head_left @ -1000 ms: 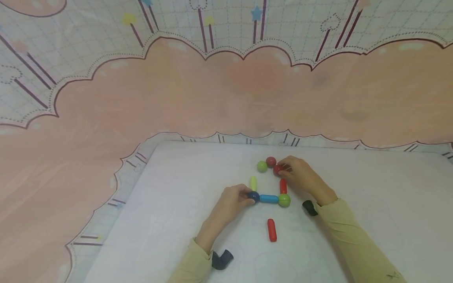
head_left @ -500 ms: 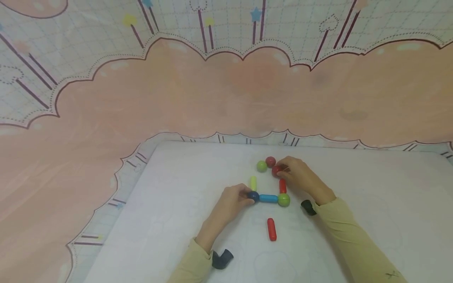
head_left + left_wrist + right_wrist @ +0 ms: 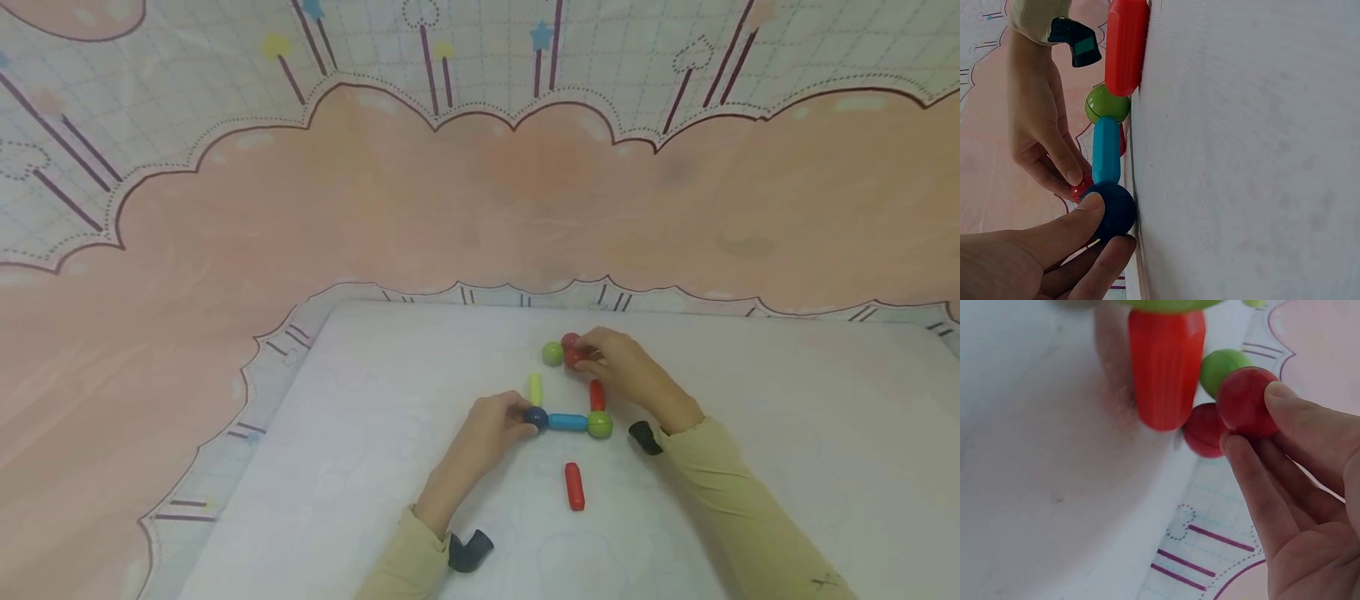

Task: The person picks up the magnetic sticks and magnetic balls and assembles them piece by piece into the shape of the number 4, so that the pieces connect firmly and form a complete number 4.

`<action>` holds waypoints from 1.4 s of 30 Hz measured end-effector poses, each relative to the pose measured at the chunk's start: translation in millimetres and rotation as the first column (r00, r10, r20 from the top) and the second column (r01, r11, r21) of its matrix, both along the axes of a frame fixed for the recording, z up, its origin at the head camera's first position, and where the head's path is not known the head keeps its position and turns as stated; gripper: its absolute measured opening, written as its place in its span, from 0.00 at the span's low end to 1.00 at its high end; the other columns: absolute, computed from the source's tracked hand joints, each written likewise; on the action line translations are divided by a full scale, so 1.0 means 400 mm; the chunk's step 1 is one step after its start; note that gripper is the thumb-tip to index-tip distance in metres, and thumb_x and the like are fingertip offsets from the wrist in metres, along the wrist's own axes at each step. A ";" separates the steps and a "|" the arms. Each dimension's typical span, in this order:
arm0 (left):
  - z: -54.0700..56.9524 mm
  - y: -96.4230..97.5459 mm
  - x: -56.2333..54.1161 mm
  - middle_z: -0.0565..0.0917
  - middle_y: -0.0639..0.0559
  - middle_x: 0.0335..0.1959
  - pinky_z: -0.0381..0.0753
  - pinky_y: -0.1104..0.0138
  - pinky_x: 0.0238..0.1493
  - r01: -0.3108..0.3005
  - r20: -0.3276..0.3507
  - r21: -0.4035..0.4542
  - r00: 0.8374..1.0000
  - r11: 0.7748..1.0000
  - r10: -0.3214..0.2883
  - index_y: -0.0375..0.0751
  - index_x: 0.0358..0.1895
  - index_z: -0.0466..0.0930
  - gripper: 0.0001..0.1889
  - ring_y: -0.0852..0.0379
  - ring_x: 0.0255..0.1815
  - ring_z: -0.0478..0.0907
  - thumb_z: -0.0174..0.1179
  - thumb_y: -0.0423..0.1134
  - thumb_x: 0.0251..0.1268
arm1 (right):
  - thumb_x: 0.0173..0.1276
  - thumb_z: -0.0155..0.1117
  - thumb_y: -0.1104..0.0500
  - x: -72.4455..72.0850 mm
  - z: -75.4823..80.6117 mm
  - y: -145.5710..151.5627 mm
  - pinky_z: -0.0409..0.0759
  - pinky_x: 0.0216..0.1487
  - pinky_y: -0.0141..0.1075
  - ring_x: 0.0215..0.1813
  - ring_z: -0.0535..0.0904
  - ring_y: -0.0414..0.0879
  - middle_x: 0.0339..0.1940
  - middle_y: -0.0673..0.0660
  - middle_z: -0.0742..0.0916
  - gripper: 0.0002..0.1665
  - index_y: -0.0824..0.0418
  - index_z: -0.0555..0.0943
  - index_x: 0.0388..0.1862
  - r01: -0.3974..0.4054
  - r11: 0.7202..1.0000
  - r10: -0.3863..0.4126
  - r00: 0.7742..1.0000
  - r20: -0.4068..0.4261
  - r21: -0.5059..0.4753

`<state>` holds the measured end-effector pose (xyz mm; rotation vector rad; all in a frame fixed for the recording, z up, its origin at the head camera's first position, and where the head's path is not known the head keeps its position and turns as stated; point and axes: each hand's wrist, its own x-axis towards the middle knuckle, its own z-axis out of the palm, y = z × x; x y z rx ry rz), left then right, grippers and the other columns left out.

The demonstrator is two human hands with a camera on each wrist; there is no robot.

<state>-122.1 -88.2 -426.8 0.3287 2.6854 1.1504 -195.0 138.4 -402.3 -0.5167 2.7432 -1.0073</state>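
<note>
My left hand (image 3: 491,429) pinches a dark blue ball (image 3: 1115,211) between thumb and fingers. A light blue rod (image 3: 567,422) joins that ball to a green ball (image 3: 600,424), and a red rod (image 3: 597,395) runs from the green ball toward the back. Behind the blue ball a yellow-green rod (image 3: 536,389) points the same way. My right hand (image 3: 626,371) holds a red ball (image 3: 1248,402) between thumb and fingertips. Close past it are a second red ball (image 3: 1204,430) and a green ball (image 3: 552,353).
A loose red rod (image 3: 574,487) lies on the white table (image 3: 375,467) in front of the joined pieces. A dark wrist device (image 3: 471,552) sits at the left cuff, another dark device (image 3: 645,437) at the right. A patterned cloth (image 3: 450,200) rises behind the table.
My right hand has moved left with its red ball, which now overlaps the far red ball in the head view. The left hand stays on the blue ball.
</note>
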 end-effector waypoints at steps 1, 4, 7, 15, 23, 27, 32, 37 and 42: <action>0.000 0.000 0.000 0.88 0.49 0.42 0.84 0.66 0.47 -0.001 0.000 -0.002 1.000 1.000 0.001 0.39 0.51 0.82 0.14 0.57 0.43 0.84 0.68 0.36 0.62 | 0.67 0.68 0.62 0.001 0.001 -0.004 0.81 0.59 0.49 0.57 0.81 0.56 0.51 0.59 0.85 0.20 0.64 0.81 0.57 -0.003 1.000 0.003 1.000 -0.005 -0.002; 0.000 0.001 -0.001 0.88 0.49 0.43 0.84 0.66 0.47 0.001 0.003 -0.004 1.000 1.000 -0.001 0.39 0.50 0.83 0.14 0.58 0.42 0.84 0.69 0.36 0.61 | 0.67 0.68 0.62 0.005 0.002 -0.014 0.81 0.59 0.49 0.56 0.81 0.55 0.49 0.58 0.85 0.19 0.63 0.81 0.56 -0.010 1.000 0.010 1.000 -0.015 -0.011; 0.001 0.002 -0.001 0.88 0.49 0.42 0.84 0.66 0.47 -0.001 0.006 -0.004 1.000 1.000 0.001 0.39 0.50 0.83 0.14 0.58 0.42 0.84 0.69 0.35 0.60 | 0.67 0.68 0.63 0.008 0.004 -0.023 0.81 0.59 0.49 0.56 0.82 0.54 0.49 0.57 0.85 0.18 0.63 0.81 0.56 -0.029 0.999 0.028 0.999 -0.038 -0.022; -0.001 0.000 0.000 0.88 0.50 0.42 0.84 0.68 0.46 0.006 -0.020 -0.013 1.000 1.000 -0.006 0.40 0.48 0.83 0.13 0.59 0.41 0.84 0.70 0.35 0.60 | 0.66 0.69 0.63 0.008 0.014 -0.050 0.80 0.60 0.49 0.53 0.82 0.52 0.47 0.56 0.86 0.17 0.64 0.82 0.54 -0.067 0.997 0.064 0.994 -0.087 -0.035; 0.002 0.000 0.003 0.88 0.50 0.43 0.84 0.68 0.46 0.013 -0.027 -0.012 1.000 1.000 -0.013 0.41 0.48 0.84 0.14 0.59 0.41 0.84 0.71 0.34 0.58 | 0.66 0.69 0.62 0.010 0.016 -0.077 0.81 0.60 0.47 0.53 0.81 0.52 0.47 0.57 0.86 0.16 0.63 0.82 0.53 -0.076 0.997 0.074 0.993 -0.095 -0.016; 0.005 0.000 0.005 0.88 0.50 0.42 0.84 0.68 0.46 0.013 -0.027 -0.016 1.000 1.000 -0.013 0.40 0.48 0.84 0.14 0.59 0.41 0.84 0.71 0.34 0.58 | 0.66 0.69 0.62 0.010 0.015 -0.085 0.81 0.60 0.47 0.54 0.82 0.53 0.48 0.58 0.86 0.17 0.64 0.82 0.53 -0.087 0.996 0.086 0.990 -0.115 -0.007; 0.007 0.000 0.006 0.88 0.50 0.43 0.84 0.67 0.46 0.012 -0.025 -0.010 1.000 1.000 -0.012 0.41 0.48 0.84 0.14 0.59 0.41 0.84 0.71 0.34 0.58 | 0.66 0.69 0.62 0.006 0.013 -0.093 0.81 0.59 0.47 0.53 0.82 0.53 0.48 0.59 0.86 0.17 0.65 0.82 0.53 -0.105 0.994 0.103 0.985 -0.135 -0.004; 0.006 0.001 0.006 0.88 0.49 0.43 0.84 0.67 0.46 0.016 -0.026 -0.007 1.000 1.000 -0.017 0.40 0.48 0.84 0.14 0.58 0.41 0.84 0.71 0.33 0.58 | 0.67 0.68 0.61 0.004 0.014 -0.099 0.81 0.59 0.46 0.54 0.82 0.52 0.48 0.58 0.86 0.17 0.65 0.82 0.53 -0.114 0.993 0.111 0.984 -0.138 -0.010; 0.004 0.001 0.005 0.88 0.50 0.42 0.84 0.68 0.46 0.017 -0.026 -0.009 1.000 1.000 -0.017 0.40 0.48 0.84 0.14 0.59 0.41 0.84 0.71 0.33 0.58 | 0.67 0.68 0.62 0.006 0.017 -0.106 0.81 0.60 0.46 0.54 0.82 0.53 0.48 0.58 0.86 0.16 0.65 0.82 0.53 -0.122 0.993 0.119 0.983 -0.136 -0.007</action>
